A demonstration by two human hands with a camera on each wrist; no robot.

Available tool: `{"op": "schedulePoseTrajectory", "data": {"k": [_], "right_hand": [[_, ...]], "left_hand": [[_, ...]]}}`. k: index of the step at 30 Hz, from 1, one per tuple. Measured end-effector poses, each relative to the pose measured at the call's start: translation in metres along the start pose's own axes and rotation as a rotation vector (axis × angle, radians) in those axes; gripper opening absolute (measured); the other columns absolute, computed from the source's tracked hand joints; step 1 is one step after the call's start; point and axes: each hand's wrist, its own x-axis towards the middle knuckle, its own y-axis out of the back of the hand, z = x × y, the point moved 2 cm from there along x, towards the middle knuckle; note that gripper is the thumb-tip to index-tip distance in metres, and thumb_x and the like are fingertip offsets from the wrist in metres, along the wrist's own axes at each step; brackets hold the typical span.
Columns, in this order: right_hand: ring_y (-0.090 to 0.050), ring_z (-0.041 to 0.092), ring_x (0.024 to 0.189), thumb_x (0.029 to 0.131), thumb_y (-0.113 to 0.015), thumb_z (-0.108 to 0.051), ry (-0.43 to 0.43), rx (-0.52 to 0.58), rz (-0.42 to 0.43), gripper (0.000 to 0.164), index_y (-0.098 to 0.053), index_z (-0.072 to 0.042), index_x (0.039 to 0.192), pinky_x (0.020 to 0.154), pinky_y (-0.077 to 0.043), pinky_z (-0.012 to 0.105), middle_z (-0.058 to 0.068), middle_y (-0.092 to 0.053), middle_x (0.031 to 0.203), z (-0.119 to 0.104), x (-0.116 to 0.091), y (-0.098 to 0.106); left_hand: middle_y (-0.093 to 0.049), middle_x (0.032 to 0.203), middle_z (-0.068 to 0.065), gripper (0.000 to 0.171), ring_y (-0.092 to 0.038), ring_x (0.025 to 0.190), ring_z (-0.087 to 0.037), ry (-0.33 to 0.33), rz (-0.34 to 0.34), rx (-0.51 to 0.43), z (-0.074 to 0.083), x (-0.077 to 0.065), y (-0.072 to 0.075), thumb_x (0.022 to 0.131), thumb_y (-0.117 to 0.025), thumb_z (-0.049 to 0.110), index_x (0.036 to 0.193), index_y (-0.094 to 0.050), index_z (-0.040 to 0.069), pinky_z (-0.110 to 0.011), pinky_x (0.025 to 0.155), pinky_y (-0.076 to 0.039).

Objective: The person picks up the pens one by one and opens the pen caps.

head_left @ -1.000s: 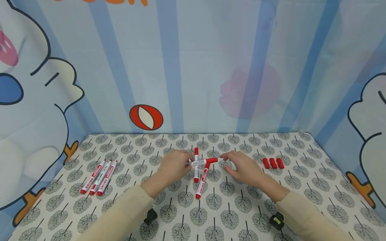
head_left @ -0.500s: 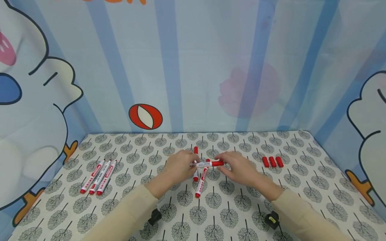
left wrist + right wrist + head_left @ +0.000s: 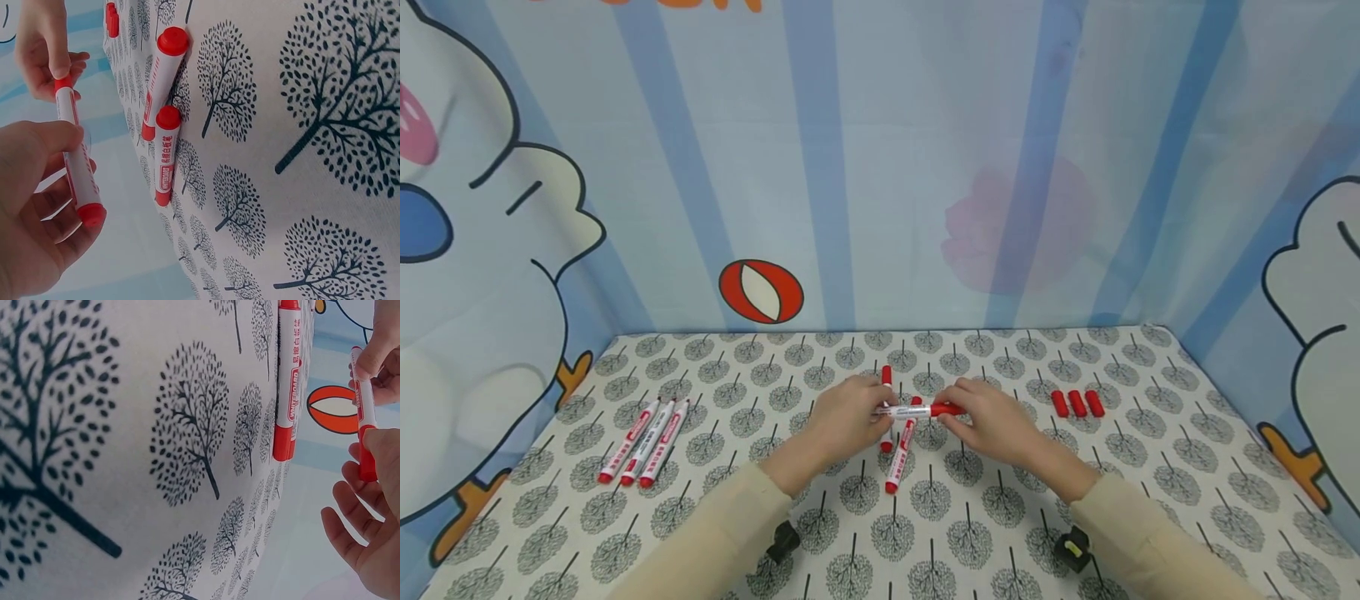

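My left hand (image 3: 846,417) grips the white barrel of a red whiteboard marker (image 3: 910,412), held level above the table. The thumb and fingers of my right hand (image 3: 992,417) pinch its red cap (image 3: 367,453), which sits on the barrel. In the left wrist view, the marker's red rear end (image 3: 92,214) pokes out past my left fingers. Below it lie two capped whiteboard markers, one slanted (image 3: 901,458) and one nearly straight (image 3: 887,375), partly hidden by the held one and my left hand.
Three markers (image 3: 643,442) without caps lie side by side at the left, narrow tips pointing away. Three loose red caps (image 3: 1078,403) stand in a row at the right. A tree-print cloth (image 3: 970,533) covers the table; a printed curtain (image 3: 895,167) rises behind.
My right hand has come in from the right and taken hold of the marker's red cap. The held marker has shifted slightly right and lower in the head view.
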Motion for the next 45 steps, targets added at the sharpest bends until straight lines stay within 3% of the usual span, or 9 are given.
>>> {"op": "schedulePoseTrajectory", "data": {"k": [6,16,24,35,45], "right_hand": [[-0.052,0.005,0.071,0.082,-0.067,-0.021,0.018,-0.002,0.016,0.018,-0.066,-0.015,0.099,0.062,-0.046,0.018,-0.007,-0.059,0.082,0.001,-0.0003,-0.0004],[-0.053,0.006,0.072,0.083,-0.067,-0.021,-0.026,0.015,-0.007,0.017,-0.066,-0.016,0.1,0.062,-0.045,0.019,-0.008,-0.059,0.081,0.0009,-0.0002,-0.0008],[-0.053,0.005,0.072,0.083,-0.067,-0.024,-0.017,0.006,-0.028,0.015,-0.066,-0.016,0.096,0.063,-0.045,0.02,-0.008,-0.062,0.081,-0.0016,0.0003,-0.0016],[-0.04,-0.001,0.053,0.085,-0.065,-0.02,-0.01,0.134,-0.1,0.012,-0.065,-0.014,0.095,0.05,-0.038,0.017,-0.012,-0.055,0.068,0.001,0.0033,0.0028],[-0.038,0.0,0.053,0.089,-0.061,-0.021,0.004,0.162,-0.142,0.013,-0.065,-0.016,0.099,0.048,-0.035,0.018,-0.012,-0.055,0.07,0.0019,0.0061,0.0054]], "left_hand": [[-0.059,0.085,0.008,0.017,-0.052,0.072,-0.004,0.016,-0.013,-0.042,-0.0037,-0.0022,0.0011,0.081,-0.067,0.023,0.097,-0.069,0.018,-0.016,0.057,-0.042],[-0.061,0.08,0.008,0.019,-0.048,0.062,-0.005,0.039,-0.036,-0.08,-0.0037,-0.0041,0.0043,0.081,-0.067,0.019,0.099,-0.068,0.016,-0.018,0.051,-0.04],[-0.062,0.085,0.008,0.017,-0.053,0.07,-0.004,-0.005,-0.022,-0.036,-0.0057,-0.0049,0.0019,0.081,-0.069,0.023,0.097,-0.07,0.017,-0.018,0.06,-0.043],[-0.06,0.082,0.008,0.018,-0.051,0.067,-0.004,-0.06,0.01,0.008,-0.0066,-0.0063,0.003,0.08,-0.071,0.025,0.097,-0.07,0.019,-0.016,0.056,-0.041],[-0.062,0.083,0.008,0.018,-0.049,0.065,-0.002,-0.099,0.075,-0.001,-0.0071,-0.0093,0.007,0.078,-0.072,0.023,0.094,-0.07,0.017,-0.016,0.053,-0.039]]}}
